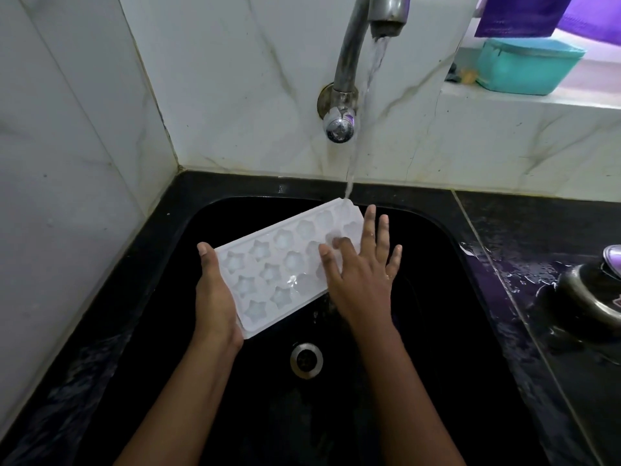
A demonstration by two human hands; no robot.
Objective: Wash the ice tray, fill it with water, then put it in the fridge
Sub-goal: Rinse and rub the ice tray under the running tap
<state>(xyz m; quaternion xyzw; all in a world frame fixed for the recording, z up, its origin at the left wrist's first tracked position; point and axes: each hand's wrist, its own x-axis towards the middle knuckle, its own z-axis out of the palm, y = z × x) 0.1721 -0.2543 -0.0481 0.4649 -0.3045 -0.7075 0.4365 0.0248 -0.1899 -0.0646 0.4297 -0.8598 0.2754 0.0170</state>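
Ice tray [285,267] slants toward tap [366,45] (cells up).

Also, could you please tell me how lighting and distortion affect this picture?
Head view: dim light swallows detail in the black sink; the white ice tray looks nearly washed out; purple glare streaks the wet counter; wide-angle bending bows the wall edges and tap.

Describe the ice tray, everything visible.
The ice tray is white, plastic-looking, with star-shaped cups in rows. It is held tilted over the black sink, far end higher. The left hand grips its near short end; the right hand lies spread on its far part. Tap water strikes its far corner.
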